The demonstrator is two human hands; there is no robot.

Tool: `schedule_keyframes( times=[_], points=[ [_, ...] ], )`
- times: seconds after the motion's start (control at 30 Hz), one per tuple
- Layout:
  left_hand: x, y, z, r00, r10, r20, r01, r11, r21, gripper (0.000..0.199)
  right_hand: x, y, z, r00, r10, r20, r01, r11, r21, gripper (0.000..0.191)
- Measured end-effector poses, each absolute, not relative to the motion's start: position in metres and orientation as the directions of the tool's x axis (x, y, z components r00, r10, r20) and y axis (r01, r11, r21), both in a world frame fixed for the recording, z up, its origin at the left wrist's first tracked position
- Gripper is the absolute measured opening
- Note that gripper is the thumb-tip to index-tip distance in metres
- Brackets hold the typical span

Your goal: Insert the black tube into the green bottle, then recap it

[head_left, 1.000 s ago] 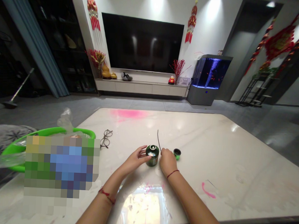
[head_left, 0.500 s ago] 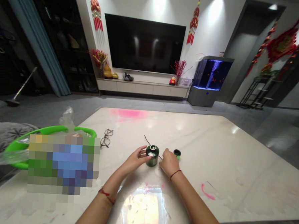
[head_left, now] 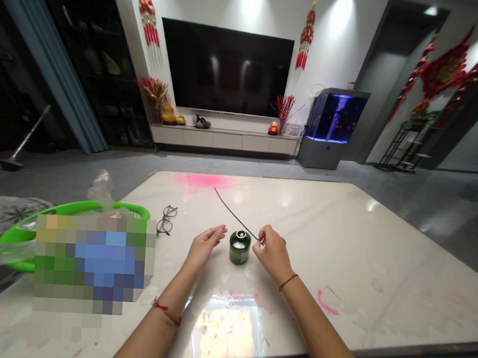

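A small round green glass bottle [head_left: 239,251] with a pale ring at its mouth stands upright on the white marble table [head_left: 341,222]. Just left of it, my left hand [head_left: 203,246] is open, fingers extended and apart from the glass. To the bottle's right, my right hand [head_left: 274,253] pinches one end of a thin dark stick [head_left: 235,216]. The stick slants up and to the left, passing above or behind the bottle; whether it touches the table I cannot tell. A sliver of a dark cap shows behind my right hand, which hides most of it.
Eyeglasses [head_left: 167,220] lie left of the hands. A green basket [head_left: 73,209] with plastic bags sits at the left edge, partly blurred out. Pink marks [head_left: 326,304] and a thin line stain the table at right. A television and fish tank [head_left: 336,117] stand beyond.
My left hand has let go of the bottle and moved slightly left. My right hand has shifted up with the stick, and more of the stick's length now shows.
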State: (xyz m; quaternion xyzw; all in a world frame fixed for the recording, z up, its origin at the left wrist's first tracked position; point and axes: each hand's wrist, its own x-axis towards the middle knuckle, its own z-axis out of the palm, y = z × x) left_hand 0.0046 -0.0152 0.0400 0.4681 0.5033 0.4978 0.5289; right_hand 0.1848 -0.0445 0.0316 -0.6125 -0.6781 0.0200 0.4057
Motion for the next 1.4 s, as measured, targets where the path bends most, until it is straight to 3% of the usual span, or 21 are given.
schedule_keyframes(
  times=[0.23,0.57,0.97,1.17,1.4],
  points=[
    [0.0,-0.019,0.051,-0.028,0.999,-0.043,-0.188,0.037,0.982,0.055,0.186,-0.045,0.033,-0.085,0.793,0.603,0.824,0.397,-0.405,0.014],
    [-0.008,-0.021,0.061,-0.09,0.994,-0.065,-0.416,0.022,0.909,0.041,0.191,-0.048,0.036,-0.144,0.799,0.584,0.819,0.427,-0.383,0.014],
    [-0.005,-0.025,0.07,0.006,1.0,0.007,-0.465,-0.003,0.886,0.045,0.194,-0.049,0.035,-0.158,0.811,0.563,0.822,0.424,-0.38,0.014],
    [-0.003,-0.029,0.074,-0.064,0.998,0.016,-0.514,-0.047,0.857,0.03,0.193,-0.049,0.038,-0.148,0.81,0.568,0.821,0.421,-0.385,0.013],
    [-0.007,-0.029,0.077,-0.131,0.991,-0.003,-0.545,-0.069,0.836,0.028,0.193,-0.05,0.04,-0.152,0.815,0.559,0.829,0.413,-0.377,0.014]
  ],
)
